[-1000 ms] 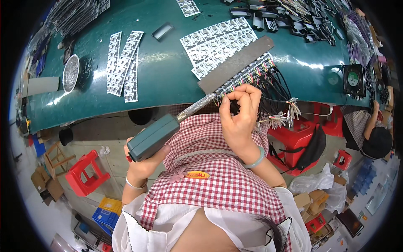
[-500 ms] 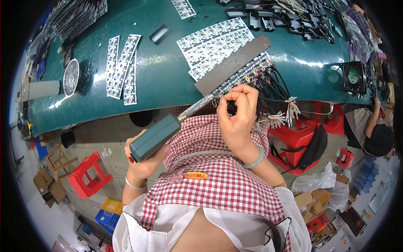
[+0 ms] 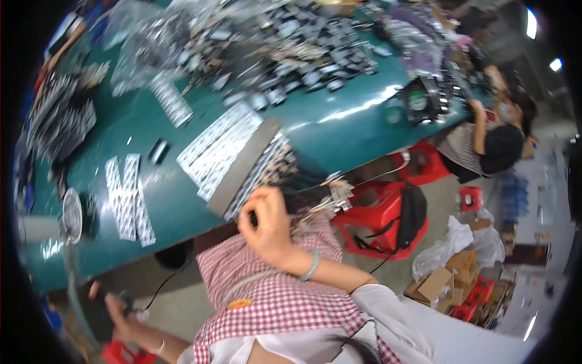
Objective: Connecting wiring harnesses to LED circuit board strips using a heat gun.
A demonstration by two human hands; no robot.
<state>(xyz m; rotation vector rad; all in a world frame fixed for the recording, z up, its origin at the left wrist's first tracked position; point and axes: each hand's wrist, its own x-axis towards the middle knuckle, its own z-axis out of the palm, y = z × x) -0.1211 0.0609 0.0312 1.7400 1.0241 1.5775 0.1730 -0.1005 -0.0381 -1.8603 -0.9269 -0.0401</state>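
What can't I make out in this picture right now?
All in the head view:
Left hand: motion blur hides whether it grips anything.
Right hand: its curl and blur hide what, if anything, it pinches.
Boards: details too small and blurred; the grey bar covers part.
Plastic bag: cut off by the top edge.

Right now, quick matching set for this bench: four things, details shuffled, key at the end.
1. Right hand
2. Flat bar
3. Fan
4. Round cup

A. Black, green centre
B. At the left end of the green table
C. Fingers curled, near the wires
D. Lying on white boards

Pairs: 1-C, 2-D, 3-A, 4-B
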